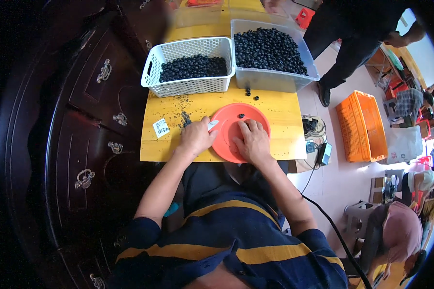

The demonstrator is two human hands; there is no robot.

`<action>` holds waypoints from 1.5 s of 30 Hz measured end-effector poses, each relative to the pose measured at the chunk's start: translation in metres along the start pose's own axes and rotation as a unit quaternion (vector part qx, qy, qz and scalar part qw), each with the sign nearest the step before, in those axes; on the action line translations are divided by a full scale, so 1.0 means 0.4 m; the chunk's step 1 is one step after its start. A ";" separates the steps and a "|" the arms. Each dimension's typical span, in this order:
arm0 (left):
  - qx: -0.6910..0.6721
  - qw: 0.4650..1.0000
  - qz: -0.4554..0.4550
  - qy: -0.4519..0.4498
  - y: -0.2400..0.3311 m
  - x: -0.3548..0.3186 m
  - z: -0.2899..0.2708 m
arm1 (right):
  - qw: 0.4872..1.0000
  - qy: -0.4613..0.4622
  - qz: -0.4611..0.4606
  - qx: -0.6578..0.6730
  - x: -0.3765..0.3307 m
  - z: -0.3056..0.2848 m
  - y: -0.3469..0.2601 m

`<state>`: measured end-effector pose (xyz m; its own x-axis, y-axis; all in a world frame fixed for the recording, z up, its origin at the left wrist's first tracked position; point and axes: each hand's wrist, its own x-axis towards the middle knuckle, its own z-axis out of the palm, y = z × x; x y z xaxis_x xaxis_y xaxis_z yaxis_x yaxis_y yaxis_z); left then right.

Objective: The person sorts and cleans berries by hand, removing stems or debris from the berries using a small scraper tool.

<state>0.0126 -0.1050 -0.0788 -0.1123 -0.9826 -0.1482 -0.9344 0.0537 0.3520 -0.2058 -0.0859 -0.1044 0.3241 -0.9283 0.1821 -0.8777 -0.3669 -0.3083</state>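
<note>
A shallow red plastic basin (222,147) lies near the table's front edge, with one small black ring-shaped part (241,116) inside it. At the basin's left rim, my left hand (196,138) is closed around a flat whitish tool (213,124), whose tip points into the basin; its exact kind does not show. My right hand (254,142) rests over the basin's right side. Its thumb and fingers are apart and bent downward, and nothing shows between them.
Behind the basin stand a white perforated basket (190,87) and a clear plastic bin (270,82), both holding many black parts. Loose black parts (256,98), dark scraps (185,118) and a white label (161,127) lie on the yellow table (171,151). An orange crate (361,126) stands right; another person (352,38) is nearby.
</note>
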 end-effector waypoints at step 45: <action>-0.015 0.999 0.007 0.034 -0.005 0.000 0.023 | 0.240 -0.098 0.344 0.903 0.036 -0.023 0.032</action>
<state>0.0114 -0.1035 -0.0881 -0.1013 -0.9916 -0.0805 -0.9225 0.0633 0.3808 -0.2157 -0.1034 -0.0970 0.4869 -0.7268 -0.4845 0.7787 0.6124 -0.1360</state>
